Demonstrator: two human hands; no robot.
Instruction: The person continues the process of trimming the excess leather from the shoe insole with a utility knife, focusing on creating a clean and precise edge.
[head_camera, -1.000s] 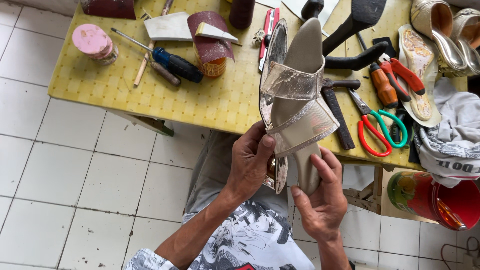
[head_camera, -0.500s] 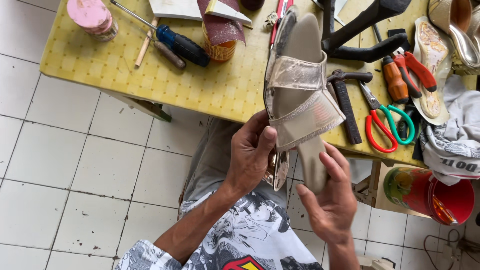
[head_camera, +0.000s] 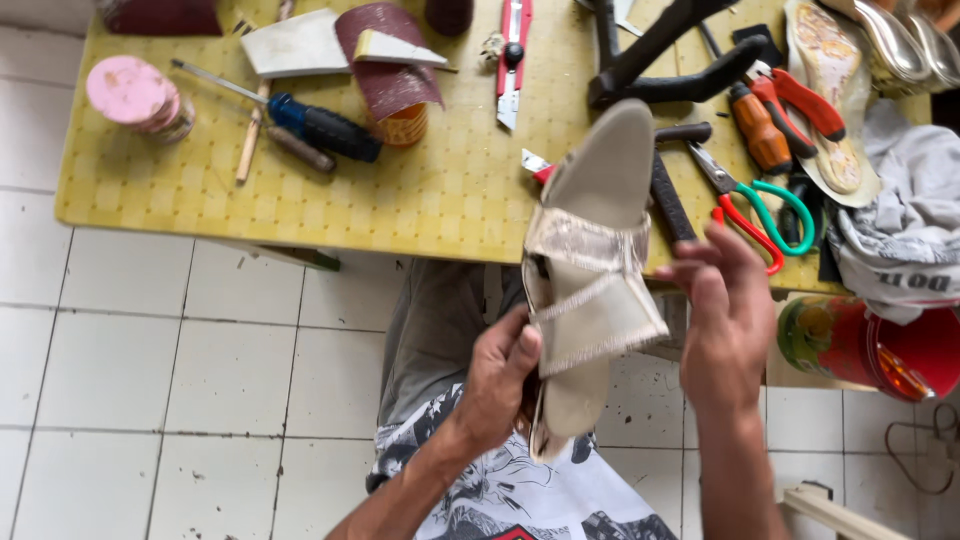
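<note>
Yellow surface (head_camera: 200, 190) on top, white tile floor (head_camera: 150, 380) below. Far left on the surface: pink-lidded jar (head_camera: 135, 95), then a blue-handled screwdriver (head_camera: 310, 122) lying across a wooden stick (head_camera: 252, 140), grey card (head_camera: 292, 43), sandpaper (head_camera: 385, 60) draped over a yellow tin (head_camera: 403, 126), red box cutter (head_camera: 513, 55). Left hand (head_camera: 497, 375) is clamped on the sandal (head_camera: 590, 270) at its lower left edge near the heel, thumb on the strap side, fingers curled underneath. Sandal is held in the air over the person's lap, toe up and overlapping the surface edge, straps facing the camera, tilted slightly right. Right hand (head_camera: 725, 310) sits at the sandal's right edge, fingers spread and loosely bent, apart rather than gripping; can't tell if the fingertips touch the strap. Behind the sandal: black shoe last stand (head_camera: 670, 55), hammer handle (head_camera: 668, 195). Right of that: orange-handled pliers (head_camera: 775, 115), green-and-red scissors (head_camera: 765, 205), loose insole (head_camera: 830, 95), grey cloth (head_camera: 900, 235) hanging over the edge. Red bucket (head_camera: 915, 350) and green-red can (head_camera: 810, 335) on the floor, lower right.
</note>
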